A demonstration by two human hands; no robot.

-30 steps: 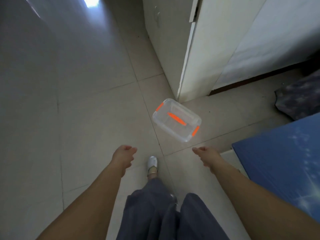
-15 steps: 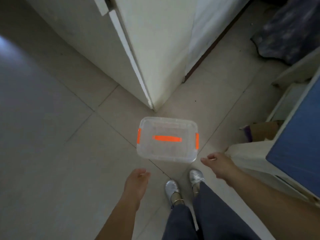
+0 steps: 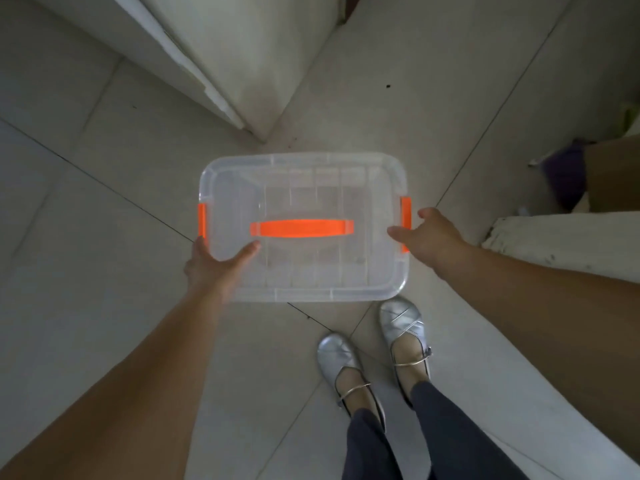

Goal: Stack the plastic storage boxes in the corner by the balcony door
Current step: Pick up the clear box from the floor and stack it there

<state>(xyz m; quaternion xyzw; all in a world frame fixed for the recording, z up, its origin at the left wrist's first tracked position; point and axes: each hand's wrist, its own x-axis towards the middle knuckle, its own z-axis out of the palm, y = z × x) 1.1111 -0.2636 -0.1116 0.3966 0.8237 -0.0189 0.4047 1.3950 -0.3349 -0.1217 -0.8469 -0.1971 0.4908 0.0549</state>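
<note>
A clear plastic storage box (image 3: 311, 188) with an orange lid handle and orange side clips sits on the tiled floor in front of my feet. My left hand (image 3: 214, 261) rests on the box's near left corner, thumb lying on the lid, fingers down the left side below the clip. My right hand (image 3: 429, 237) is at the right end, thumb on the lid edge, fingers spread over the right orange clip. Whether the box has left the floor, I cannot tell.
A white cabinet corner (image 3: 242, 64) stands just beyond the box. To the right are a cardboard box (image 3: 609, 174) with something purple and a white furniture edge (image 3: 561, 240). My feet in silver shoes (image 3: 405, 334) stand close behind the box.
I have stepped up and bent over the box, which now fills the middle of the view. Both hands moved from open air onto its two ends.
</note>
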